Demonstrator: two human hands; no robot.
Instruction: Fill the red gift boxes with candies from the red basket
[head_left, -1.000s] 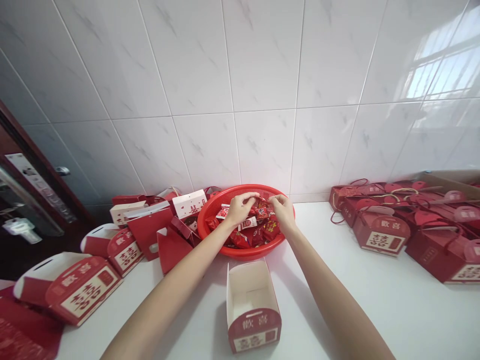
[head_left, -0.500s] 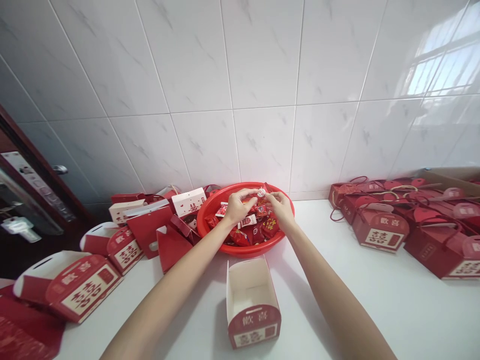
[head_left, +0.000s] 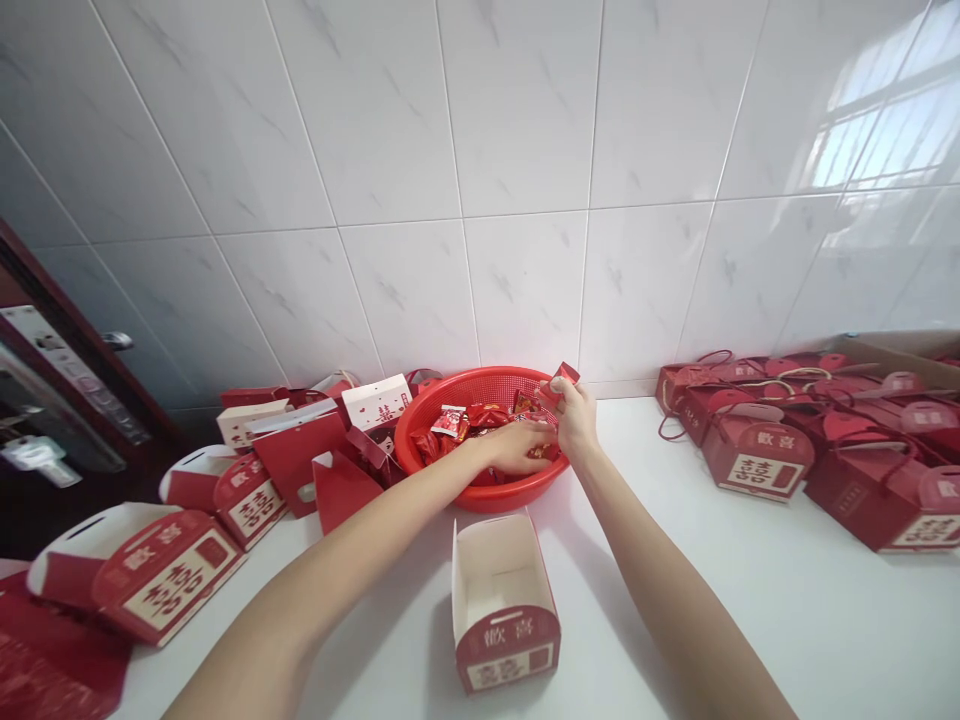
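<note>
A red plastic basket near the wall holds many wrapped candies, mostly red. My left hand reaches over its right part, fingers low among the candies; its fingertips are partly hidden, so its grip cannot be made out. At the basket's right rim my right hand is closed on a red candy packet that sticks up above the fingers. In front of the basket stands an open red box with a white inside, and no candy shows in it.
Red gift boxes and a white-topped box line the left side. More red boxes with cord handles stand at the right, beside a cardboard carton. Behind is a tiled wall. A door lock with keys is at far left.
My left hand has moved right and down into the candies. My right hand has shifted slightly right, to the basket's rim, with a red packet now showing above it.
</note>
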